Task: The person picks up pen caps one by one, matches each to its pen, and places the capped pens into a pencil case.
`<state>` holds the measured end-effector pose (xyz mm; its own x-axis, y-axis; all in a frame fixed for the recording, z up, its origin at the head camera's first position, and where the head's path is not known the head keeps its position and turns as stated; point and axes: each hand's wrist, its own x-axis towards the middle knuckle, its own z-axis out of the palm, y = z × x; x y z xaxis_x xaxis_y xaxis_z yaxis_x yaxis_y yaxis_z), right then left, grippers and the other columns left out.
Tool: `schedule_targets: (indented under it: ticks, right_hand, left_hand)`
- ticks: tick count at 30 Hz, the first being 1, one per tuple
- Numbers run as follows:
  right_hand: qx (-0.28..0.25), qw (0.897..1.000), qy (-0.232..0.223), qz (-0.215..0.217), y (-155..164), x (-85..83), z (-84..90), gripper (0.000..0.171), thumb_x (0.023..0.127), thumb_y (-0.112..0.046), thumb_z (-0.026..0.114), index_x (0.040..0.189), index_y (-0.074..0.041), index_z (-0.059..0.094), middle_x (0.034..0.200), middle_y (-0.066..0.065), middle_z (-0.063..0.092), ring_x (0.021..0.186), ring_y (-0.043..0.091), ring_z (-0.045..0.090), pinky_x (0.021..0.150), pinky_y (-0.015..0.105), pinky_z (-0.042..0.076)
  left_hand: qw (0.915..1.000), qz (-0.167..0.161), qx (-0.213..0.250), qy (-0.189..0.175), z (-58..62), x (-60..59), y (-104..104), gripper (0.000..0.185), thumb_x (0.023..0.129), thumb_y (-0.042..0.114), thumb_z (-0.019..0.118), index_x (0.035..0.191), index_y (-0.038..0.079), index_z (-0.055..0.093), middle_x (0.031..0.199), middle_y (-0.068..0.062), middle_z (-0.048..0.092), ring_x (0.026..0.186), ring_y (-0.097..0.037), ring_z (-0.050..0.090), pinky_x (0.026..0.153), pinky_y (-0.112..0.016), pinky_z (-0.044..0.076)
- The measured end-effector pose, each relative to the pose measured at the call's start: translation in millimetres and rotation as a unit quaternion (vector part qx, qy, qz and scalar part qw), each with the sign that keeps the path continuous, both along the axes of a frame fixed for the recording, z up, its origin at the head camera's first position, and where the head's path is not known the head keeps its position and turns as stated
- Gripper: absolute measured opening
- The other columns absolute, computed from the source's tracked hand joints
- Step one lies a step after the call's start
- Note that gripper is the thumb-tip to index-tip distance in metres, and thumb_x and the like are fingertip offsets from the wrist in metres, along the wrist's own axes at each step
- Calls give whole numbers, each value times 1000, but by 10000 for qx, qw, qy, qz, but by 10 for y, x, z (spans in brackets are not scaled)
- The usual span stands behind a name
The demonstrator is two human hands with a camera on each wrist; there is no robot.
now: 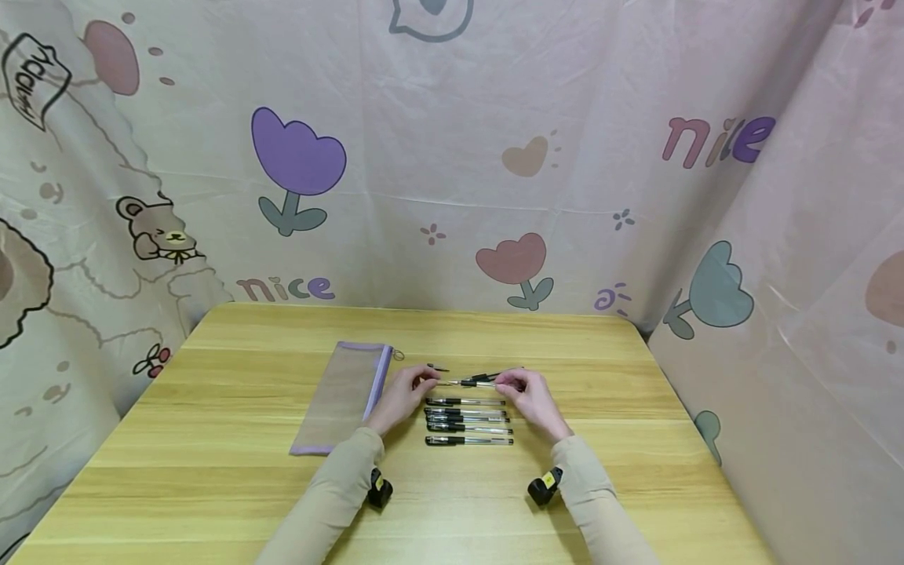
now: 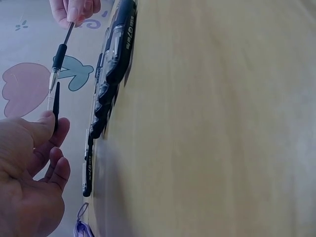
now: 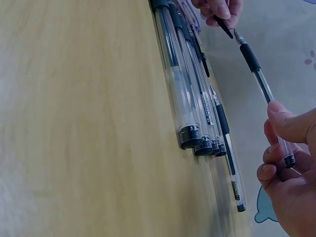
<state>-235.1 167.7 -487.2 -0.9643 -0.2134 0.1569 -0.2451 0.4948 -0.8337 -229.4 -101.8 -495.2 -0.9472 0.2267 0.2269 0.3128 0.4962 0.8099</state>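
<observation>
**Head view: one pen lifted between both hands, far from a row of pens**

Head view: left hand (image 1: 404, 396) and right hand (image 1: 531, 399) raised a little over the wooden table (image 1: 212, 471), with a pen (image 1: 472, 383) held across between them. Fingers too small here to read; pen cap (image 1: 428, 382) hardly visible.

Left wrist view: thumb and forefinger of left hand (image 2: 29, 173) pinching the black cap (image 2: 56, 106) beside the pen tip (image 2: 51, 83); other fingers loosely curled. Cannot tell whether cap is touching the tip or just beside it. Right hand (image 2: 74, 10) cut off at the top edge.

Right wrist view: right hand (image 3: 289, 173) gripping the clear barrel of the pen (image 3: 256, 74) near its rear end, fingers curled round it. Left hand (image 3: 217, 10) cut off at top.

Only in head view: mesh pencil pouch (image 1: 342, 396) with purple edge, flat at the left of the hands; two small dark items (image 1: 487, 377) on the far side, not clear. Row of capped pens (image 1: 468, 421) lying parallel, near side of the hands; exact number hard to count in any view.
</observation>
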Motion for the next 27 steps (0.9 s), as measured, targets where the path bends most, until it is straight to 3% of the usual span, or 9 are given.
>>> schedule_targets:
  ticks: [19, 27]
  right_hand:
    - [32, 10000, 12, 48, -4, -1, 19, 12, 91, -4, 71, 102, -2, 74, 92, 10, 73, 79, 12, 59, 70, 19, 49]
    - [35, 10000, -9, 54, -32, 1, 20, 12, 90, -6, 72, 101, -3, 74, 91, 9, 72, 79, 12, 59, 69, 18, 49]
  left_hand:
    - [10000, -26, -33, 22, -4, 2, 11, 15, 99, 11, 62, 108, 5, 72, 99, -6, 74, 79, -9, 57, 71, -20, 48]
    - [9993, -356, 39, 55, 2, 7, 9, 17, 99, 12, 63, 111, 3, 71, 102, -10, 73, 79, -10, 55, 69, -19, 47]
